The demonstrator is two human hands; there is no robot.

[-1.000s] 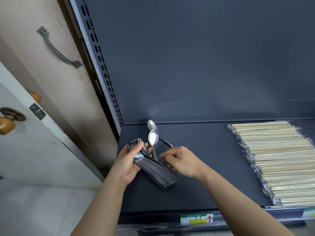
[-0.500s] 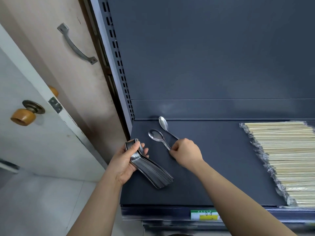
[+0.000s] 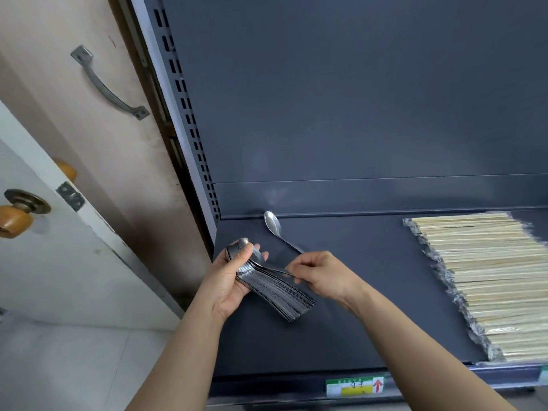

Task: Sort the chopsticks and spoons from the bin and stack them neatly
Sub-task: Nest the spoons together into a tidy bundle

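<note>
My left hand grips a thick nested stack of metal spoons by the bowl end, the handles fanning toward the lower right over the dark shelf. My right hand pinches the handle of one spoon lying on top of that stack. A single loose spoon lies on the shelf behind the hands, its bowl toward the back wall and its handle running under my right hand. A wide row of pale wooden chopsticks in clear plastic wrap fills the shelf's right side.
The shelf's perforated upright stands on the left, beside a beige door with a metal handle and a white door with a brown knob. A price label sits on the shelf's front edge.
My right hand has lifted one of the two loose spoons off the shelf and brought it onto the stack in my left hand. One spoon stays on the shelf.
</note>
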